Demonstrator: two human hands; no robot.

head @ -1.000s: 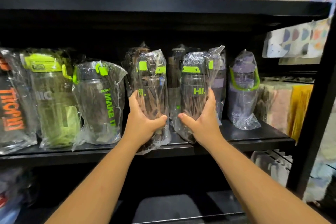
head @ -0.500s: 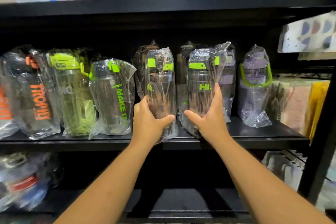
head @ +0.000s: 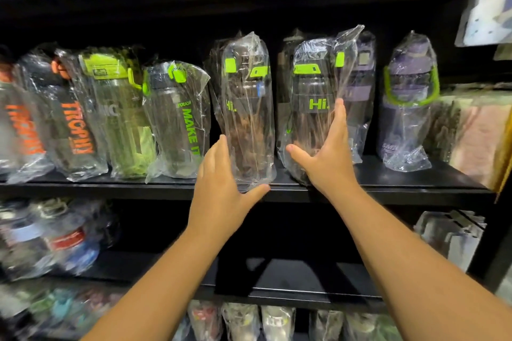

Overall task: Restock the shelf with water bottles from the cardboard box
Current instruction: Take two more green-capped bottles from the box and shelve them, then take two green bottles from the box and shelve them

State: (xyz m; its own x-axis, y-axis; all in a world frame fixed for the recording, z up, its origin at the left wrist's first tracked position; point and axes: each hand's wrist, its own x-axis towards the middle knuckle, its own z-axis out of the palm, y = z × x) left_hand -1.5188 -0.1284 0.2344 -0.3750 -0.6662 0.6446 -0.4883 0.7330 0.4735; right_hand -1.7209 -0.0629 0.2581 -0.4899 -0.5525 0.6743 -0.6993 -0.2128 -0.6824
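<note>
Two dark water bottles in clear plastic wrap, each with green lid parts and a green "Hi." print, stand upright on the black middle shelf [head: 388, 188]. My left hand [head: 221, 188] is at the base of the left bottle [head: 246, 119]. Its fingers lie straight along the bottle's left side and the thumb sits under the wrap at the shelf edge. My right hand [head: 327, 152] lies against the right bottle [head: 310, 108] with straight fingers on its right side and the thumb spread wide. The cardboard box is out of view.
More wrapped bottles fill the same shelf: a "MAKE IT" bottle [head: 180, 124] and a green one [head: 119, 108] to the left, orange-lettered ones [head: 74, 124] at far left, purple ones [head: 407, 99] to the right. Behind the two "Hi." bottles stand others. The lower shelves [head: 291, 293] hold further wrapped goods.
Both hands gripped the bottles before; now their fingers have straightened and loosened. The bottles stand on the shelf. The view has tilted downward and moved closer.
</note>
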